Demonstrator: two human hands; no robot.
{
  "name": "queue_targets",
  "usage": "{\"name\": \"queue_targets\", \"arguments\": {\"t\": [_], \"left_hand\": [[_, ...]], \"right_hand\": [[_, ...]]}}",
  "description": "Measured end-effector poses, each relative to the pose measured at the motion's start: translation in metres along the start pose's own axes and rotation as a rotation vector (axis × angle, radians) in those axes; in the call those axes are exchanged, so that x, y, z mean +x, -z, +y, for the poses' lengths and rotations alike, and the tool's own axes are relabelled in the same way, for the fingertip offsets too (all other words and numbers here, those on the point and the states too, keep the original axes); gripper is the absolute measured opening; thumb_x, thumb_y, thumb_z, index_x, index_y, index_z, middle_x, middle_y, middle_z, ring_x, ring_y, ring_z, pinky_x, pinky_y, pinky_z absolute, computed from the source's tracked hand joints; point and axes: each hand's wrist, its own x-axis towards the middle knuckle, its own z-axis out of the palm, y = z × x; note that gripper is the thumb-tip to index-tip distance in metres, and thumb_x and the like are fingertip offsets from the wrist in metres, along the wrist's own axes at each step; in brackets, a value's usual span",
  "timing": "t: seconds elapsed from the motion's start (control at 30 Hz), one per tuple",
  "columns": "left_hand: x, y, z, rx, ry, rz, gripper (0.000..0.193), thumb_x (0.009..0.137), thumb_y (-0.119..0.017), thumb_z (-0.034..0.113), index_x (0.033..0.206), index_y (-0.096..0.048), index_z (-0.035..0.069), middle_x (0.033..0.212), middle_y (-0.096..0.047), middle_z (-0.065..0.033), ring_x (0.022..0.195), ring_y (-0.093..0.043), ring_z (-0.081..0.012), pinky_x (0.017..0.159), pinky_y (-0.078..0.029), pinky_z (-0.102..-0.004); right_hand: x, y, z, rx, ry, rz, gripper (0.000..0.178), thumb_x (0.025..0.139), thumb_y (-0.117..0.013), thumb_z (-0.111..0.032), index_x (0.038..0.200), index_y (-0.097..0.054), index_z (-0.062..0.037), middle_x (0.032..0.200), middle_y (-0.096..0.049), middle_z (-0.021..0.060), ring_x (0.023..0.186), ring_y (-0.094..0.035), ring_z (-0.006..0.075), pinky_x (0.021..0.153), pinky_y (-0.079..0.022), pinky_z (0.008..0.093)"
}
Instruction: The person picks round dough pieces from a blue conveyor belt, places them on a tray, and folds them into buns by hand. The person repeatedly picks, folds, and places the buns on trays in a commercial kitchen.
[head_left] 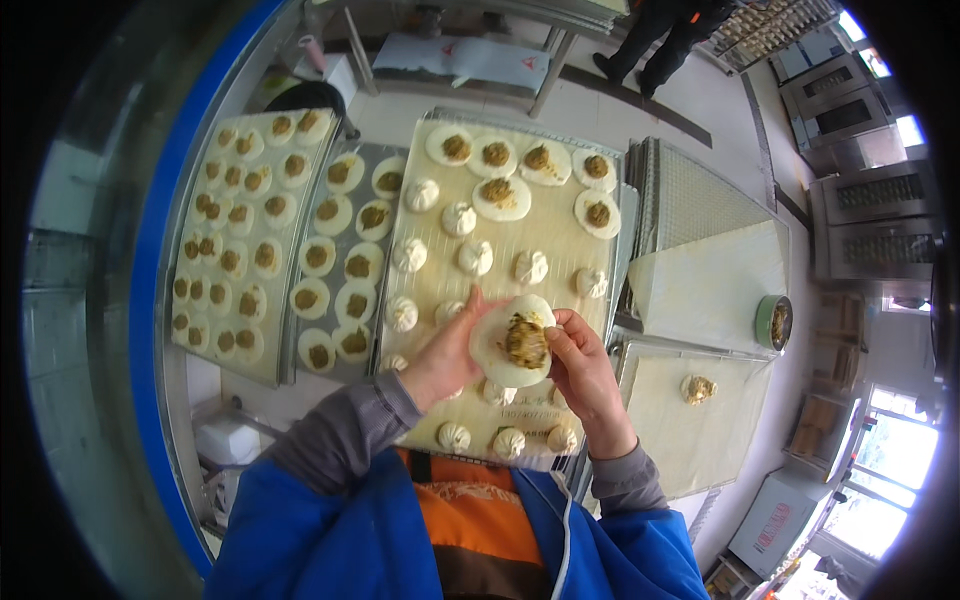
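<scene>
A flat round dough wrapper (492,350) with a heap of brown filling (526,341) rests on my left hand (447,352), whose thumb is up along its edge. My right hand (585,368) pinches the wrapper's right edge between thumb and fingers. Both hands are above a lined tray (430,330). Pleated buns (475,258) stand in rows on that tray, some partly covered by my hands. Toward its far end lie several open wrappers (502,198) topped with filling.
Left of the tray, two more trays carry filled open wrappers (318,256). On the right are stacked racks with a cloth-covered tray (705,285), a green-rimmed bowl (773,322) and a lump of filling (698,389) on another lined tray. A person (655,45) stands at the far right.
</scene>
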Motion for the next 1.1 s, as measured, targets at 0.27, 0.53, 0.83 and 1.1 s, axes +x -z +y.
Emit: {"name": "queue_targets", "arguments": {"t": [0.27, 0.53, 0.83, 1.1], "left_hand": [[-0.053, 0.030, -0.051, 0.074, 0.010, -0.106, 0.043, 0.102, -0.061, 0.014, 0.141, -0.046, 0.003, 0.131, -0.059, -0.0078, 0.115, -0.063, -0.0187, 0.092, -0.059, -0.0374], [-0.060, 0.033, -0.056, 0.294, -0.126, 0.011, 0.035, 0.106, -0.057, 0.018, 0.136, -0.049, 0.002, 0.121, -0.060, -0.0042, 0.109, -0.058, -0.0109, 0.093, -0.052, -0.0273], [-0.048, 0.036, -0.040, 0.166, -0.039, 0.053, 0.037, 0.105, -0.056, 0.017, 0.138, -0.048, 0.003, 0.120, -0.060, -0.0049, 0.108, -0.061, -0.0143, 0.081, -0.061, -0.0348], [-0.045, 0.042, -0.031, 0.237, 0.011, 0.084, 0.036, 0.102, -0.059, 0.011, 0.137, -0.050, 0.004, 0.118, -0.063, -0.0048, 0.104, -0.065, -0.0158, 0.069, -0.062, -0.0327]], "right_hand": [[-0.036, -0.027, 0.028, -1.071, 0.405, 0.266, 0.014, 0.085, -0.076, -0.003, 0.099, -0.072, -0.0031, 0.085, -0.067, 0.0100, 0.072, -0.066, 0.0165, 0.059, -0.052, 0.0298], [-0.029, -0.037, 0.030, -1.375, 0.655, -0.036, 0.022, 0.077, -0.075, -0.001, 0.099, -0.073, -0.0060, 0.091, -0.066, 0.0098, 0.085, -0.064, 0.0300, 0.073, -0.053, 0.0400], [0.003, -0.008, 0.027, -1.072, 0.407, 0.023, 0.007, 0.086, -0.070, 0.001, 0.087, -0.066, -0.0044, 0.088, -0.068, 0.0036, 0.078, -0.063, 0.0149, 0.067, -0.050, 0.0294], [0.114, 0.055, 0.019, -1.120, 0.609, 0.462, 0.006, 0.091, -0.071, -0.006, 0.095, -0.073, -0.0023, 0.086, -0.068, 0.0045, 0.069, -0.061, 0.0106, 0.064, -0.050, 0.0267]]}}
